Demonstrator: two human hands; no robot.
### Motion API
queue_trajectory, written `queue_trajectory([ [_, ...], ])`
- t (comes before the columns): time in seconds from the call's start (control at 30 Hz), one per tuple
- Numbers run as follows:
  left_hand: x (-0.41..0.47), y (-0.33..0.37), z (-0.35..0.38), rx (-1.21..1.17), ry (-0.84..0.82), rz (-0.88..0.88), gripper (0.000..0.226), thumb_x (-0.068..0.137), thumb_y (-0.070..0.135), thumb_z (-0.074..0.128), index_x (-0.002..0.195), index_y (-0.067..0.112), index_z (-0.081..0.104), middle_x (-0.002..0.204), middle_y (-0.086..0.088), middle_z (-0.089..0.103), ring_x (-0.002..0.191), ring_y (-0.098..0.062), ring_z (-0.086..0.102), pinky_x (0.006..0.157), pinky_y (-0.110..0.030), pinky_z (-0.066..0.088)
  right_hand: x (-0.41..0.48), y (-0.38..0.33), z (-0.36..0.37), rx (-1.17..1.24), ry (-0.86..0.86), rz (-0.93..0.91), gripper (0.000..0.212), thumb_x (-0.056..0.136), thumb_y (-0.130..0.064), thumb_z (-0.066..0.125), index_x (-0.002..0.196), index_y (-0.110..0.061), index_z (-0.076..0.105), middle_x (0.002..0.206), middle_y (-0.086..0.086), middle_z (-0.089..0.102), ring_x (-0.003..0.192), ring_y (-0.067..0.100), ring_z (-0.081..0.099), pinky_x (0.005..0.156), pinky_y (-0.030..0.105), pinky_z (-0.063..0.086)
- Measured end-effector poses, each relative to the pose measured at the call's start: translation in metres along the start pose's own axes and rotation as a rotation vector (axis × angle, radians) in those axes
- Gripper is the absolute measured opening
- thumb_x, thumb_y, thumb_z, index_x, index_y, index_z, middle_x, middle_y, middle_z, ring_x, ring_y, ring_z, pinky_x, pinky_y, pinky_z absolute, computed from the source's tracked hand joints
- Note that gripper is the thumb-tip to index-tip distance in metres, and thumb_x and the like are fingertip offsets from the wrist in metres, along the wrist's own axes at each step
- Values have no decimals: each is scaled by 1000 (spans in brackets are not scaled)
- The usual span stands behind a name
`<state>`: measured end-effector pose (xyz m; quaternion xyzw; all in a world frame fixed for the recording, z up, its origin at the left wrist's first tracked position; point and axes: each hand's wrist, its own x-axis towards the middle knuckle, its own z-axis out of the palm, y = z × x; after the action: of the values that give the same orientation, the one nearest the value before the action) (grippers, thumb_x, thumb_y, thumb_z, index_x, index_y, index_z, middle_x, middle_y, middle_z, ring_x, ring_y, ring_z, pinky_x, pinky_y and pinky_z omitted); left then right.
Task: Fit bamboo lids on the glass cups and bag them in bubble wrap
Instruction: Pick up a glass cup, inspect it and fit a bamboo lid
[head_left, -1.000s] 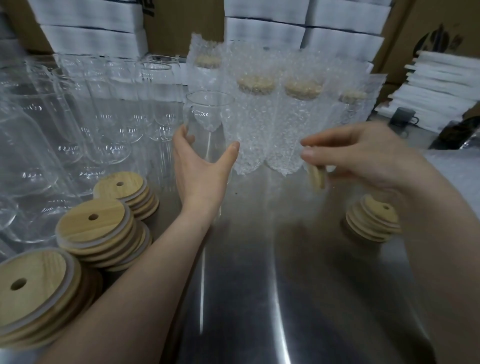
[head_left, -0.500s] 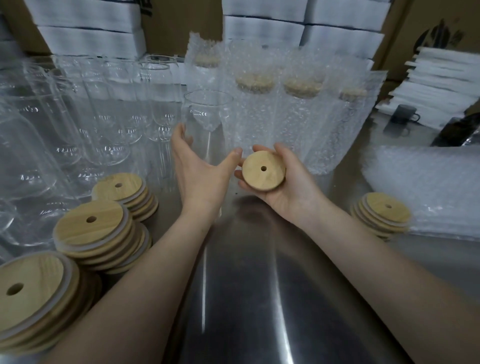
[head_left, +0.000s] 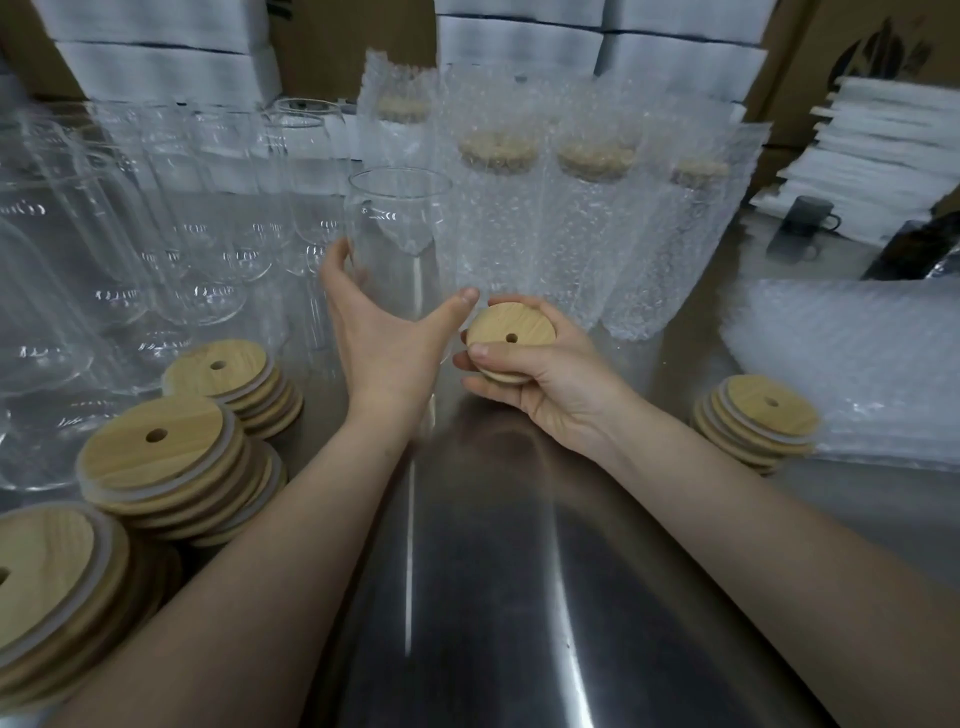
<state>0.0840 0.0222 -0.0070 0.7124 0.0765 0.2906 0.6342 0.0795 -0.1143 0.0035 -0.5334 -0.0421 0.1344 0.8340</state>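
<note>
A tall clear glass cup (head_left: 399, 218) stands upright on the steel table, its mouth uncovered. My left hand (head_left: 387, 338) wraps round its lower part, thumb on the right side and fingers on the left. Just to the right, my right hand (head_left: 540, 387) holds a round bamboo lid (head_left: 511, 338) with a small centre hole, thumb pressed on the lid's near edge. The lid is beside the cup's lower half, well below its rim. Several lidded cups in bubble wrap bags (head_left: 597, 218) stand behind the hands.
Rows of bare glass cups (head_left: 156, 228) fill the left. Stacks of bamboo lids (head_left: 161, 462) lie front left, another stack (head_left: 761, 421) at the right beside a pile of bubble wrap bags (head_left: 857, 364). White boxes line the back, and a dark mug (head_left: 802, 218) stands at the right.
My right hand came in from the right lid stack with one lid and turned it face up beside the cup. The left hand has stayed on the cup.
</note>
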Motion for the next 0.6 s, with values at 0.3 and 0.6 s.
queue_trajectory([
  [0.3, 0, -1, -1, 29, -17, 2, 95, 71, 41, 85, 144, 24, 27, 145, 3, 38, 134, -15, 39, 114, -43, 36, -1, -1, -1, -79, 108, -37, 17, 89, -15, 70, 104, -18, 64, 93, 15, 72, 69, 24, 73, 41, 23, 47],
  [0.6, 0, -1, -1, 54, -15, 1, 90, 75, 43, 82, 143, 23, 27, 143, 0, 40, 133, -17, 41, 112, -43, 38, 2, -3, 1, 192, 105, 22, 25, 106, -17, 38, 112, -5, 60, 112, 28, 64, 80, 35, 73, 53, 37, 57],
])
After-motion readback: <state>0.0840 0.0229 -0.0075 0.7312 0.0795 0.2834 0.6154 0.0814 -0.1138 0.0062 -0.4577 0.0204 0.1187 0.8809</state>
